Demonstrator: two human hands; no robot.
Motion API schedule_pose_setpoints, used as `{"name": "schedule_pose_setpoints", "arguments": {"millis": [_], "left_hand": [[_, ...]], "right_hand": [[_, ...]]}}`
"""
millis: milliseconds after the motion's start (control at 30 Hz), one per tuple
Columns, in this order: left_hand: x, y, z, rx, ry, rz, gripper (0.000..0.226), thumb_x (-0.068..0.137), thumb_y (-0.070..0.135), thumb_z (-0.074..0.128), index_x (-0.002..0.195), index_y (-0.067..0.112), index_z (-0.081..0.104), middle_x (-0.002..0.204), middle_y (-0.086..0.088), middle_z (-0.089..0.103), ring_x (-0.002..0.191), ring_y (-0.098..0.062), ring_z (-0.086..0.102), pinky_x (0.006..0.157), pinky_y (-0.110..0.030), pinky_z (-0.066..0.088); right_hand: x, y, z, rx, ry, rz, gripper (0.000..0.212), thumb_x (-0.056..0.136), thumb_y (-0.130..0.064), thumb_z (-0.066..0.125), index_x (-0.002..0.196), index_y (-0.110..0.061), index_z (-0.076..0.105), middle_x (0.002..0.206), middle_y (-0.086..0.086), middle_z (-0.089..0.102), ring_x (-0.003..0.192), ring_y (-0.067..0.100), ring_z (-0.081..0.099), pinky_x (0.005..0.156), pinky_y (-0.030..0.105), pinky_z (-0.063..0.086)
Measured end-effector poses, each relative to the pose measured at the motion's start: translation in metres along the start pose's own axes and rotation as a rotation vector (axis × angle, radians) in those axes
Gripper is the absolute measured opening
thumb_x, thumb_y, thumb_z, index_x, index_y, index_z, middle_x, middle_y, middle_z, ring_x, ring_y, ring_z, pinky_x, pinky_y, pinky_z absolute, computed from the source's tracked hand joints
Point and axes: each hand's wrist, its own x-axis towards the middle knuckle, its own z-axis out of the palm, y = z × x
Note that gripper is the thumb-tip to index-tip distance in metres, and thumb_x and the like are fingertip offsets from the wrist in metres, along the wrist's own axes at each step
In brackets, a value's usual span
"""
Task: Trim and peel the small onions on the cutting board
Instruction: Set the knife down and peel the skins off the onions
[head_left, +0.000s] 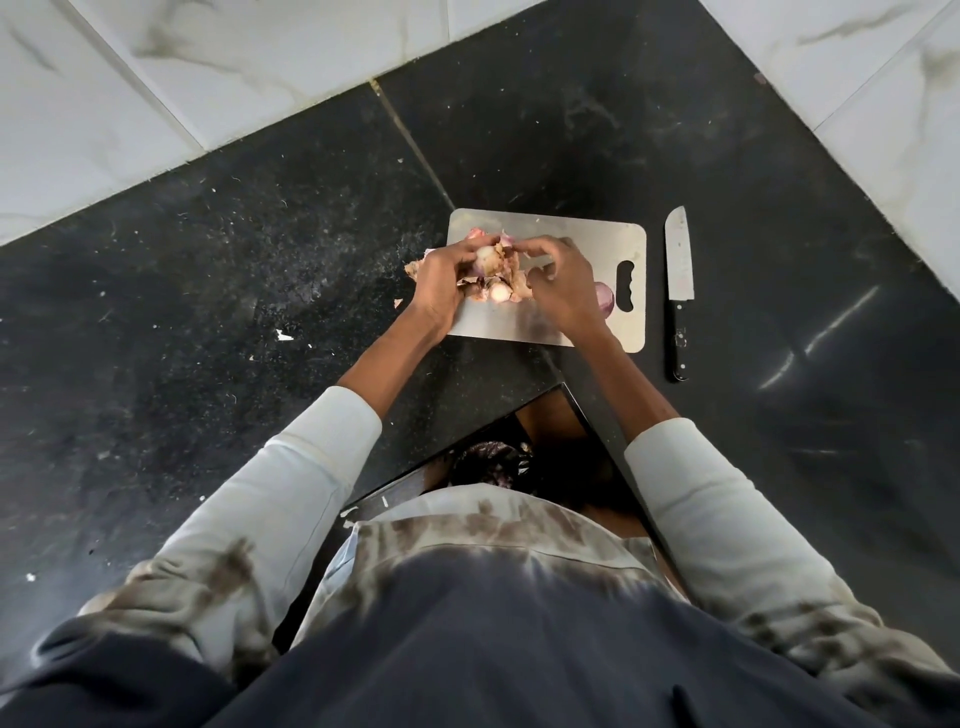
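Left hand (441, 283) cups a small onion (485, 258) over the board's (582, 234) left end, fingers closed around it. Right hand (558, 283) meets it from the right, fingertips pinched at the loose skin (506, 262); whether they grip it I cannot tell. Another trimmed onion (500, 294) lies just below, between the hands, a purple one (604, 297) by the right wrist. The knife (679, 291) lies off the board, nearer the right hand, its blade pointing away.

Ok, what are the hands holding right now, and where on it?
The left hand cups a small onion by its side. The right hand pinches its loose papery skin. The knife lies unheld beside the cutting board.
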Motion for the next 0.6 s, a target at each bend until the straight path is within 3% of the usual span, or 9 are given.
{"name": "schedule_pose_setpoints", "arguments": {"millis": [67,167,233,333,400,500,600], "left_hand": [[0.002,0.000,0.000,0.012,-0.007,0.004,0.042,0.098,0.005,0.039,0.113,0.007,0.079,0.115,-0.015,0.078,0.102,-0.022,0.074,0.086,-0.029,0.057],[0.005,-0.002,-0.001,0.032,-0.001,-0.020,0.042,0.098,0.007,0.040,0.118,0.005,0.077,0.107,-0.014,0.077,0.094,-0.021,0.071,0.080,-0.031,0.055],[0.008,-0.003,-0.002,0.064,-0.032,-0.016,0.044,0.099,0.009,0.039,0.123,0.003,0.075,0.109,-0.017,0.073,0.096,-0.023,0.066,0.078,-0.031,0.052],[0.012,-0.005,-0.006,0.066,-0.063,-0.012,0.043,0.098,0.011,0.043,0.129,0.000,0.072,0.116,-0.024,0.063,0.104,-0.030,0.057,0.081,-0.034,0.046],[0.013,-0.006,-0.008,0.066,-0.078,-0.011,0.041,0.102,0.010,0.043,0.129,0.000,0.072,0.120,-0.024,0.060,0.105,-0.032,0.055,0.082,-0.034,0.044],[0.008,-0.004,-0.006,0.107,-0.085,0.000,0.038,0.107,0.006,0.041,0.133,-0.001,0.069,0.112,-0.021,0.065,0.088,-0.019,0.062,0.070,-0.029,0.042],[0.003,-0.001,-0.002,0.120,-0.074,0.015,0.037,0.109,0.003,0.041,0.135,-0.004,0.065,0.101,-0.008,0.076,0.080,-0.009,0.067,0.065,-0.021,0.049]], "right_hand": [[0.002,-0.002,0.000,0.017,0.026,-0.041,0.028,0.101,-0.018,0.063,0.128,-0.021,0.071,0.131,0.004,0.062,0.117,0.010,0.061,0.089,0.013,0.048],[0.005,-0.006,-0.003,0.054,-0.020,-0.108,0.030,0.102,-0.025,0.065,0.130,-0.021,0.071,0.129,0.000,0.066,0.117,0.010,0.062,0.096,0.021,0.052],[0.006,-0.008,-0.004,0.076,-0.034,-0.107,0.027,0.100,-0.028,0.069,0.126,-0.018,0.073,0.123,-0.004,0.071,0.111,0.006,0.065,0.096,0.023,0.054],[0.007,-0.009,-0.007,0.127,-0.005,-0.057,0.023,0.097,-0.029,0.076,0.116,-0.017,0.078,0.109,-0.011,0.074,0.098,-0.004,0.068,0.087,0.014,0.055],[0.006,-0.009,-0.010,0.158,0.023,-0.023,0.021,0.095,-0.027,0.078,0.112,-0.014,0.079,0.103,-0.010,0.076,0.095,-0.003,0.070,0.084,0.014,0.057],[0.006,-0.010,-0.013,0.195,0.038,0.000,0.020,0.096,-0.023,0.077,0.111,-0.010,0.080,0.104,-0.003,0.078,0.097,0.007,0.073,0.085,0.022,0.061],[0.005,-0.013,-0.013,0.186,0.016,0.029,0.022,0.098,-0.024,0.075,0.115,-0.010,0.078,0.104,-0.004,0.076,0.095,0.005,0.072,0.081,0.016,0.059]]}}
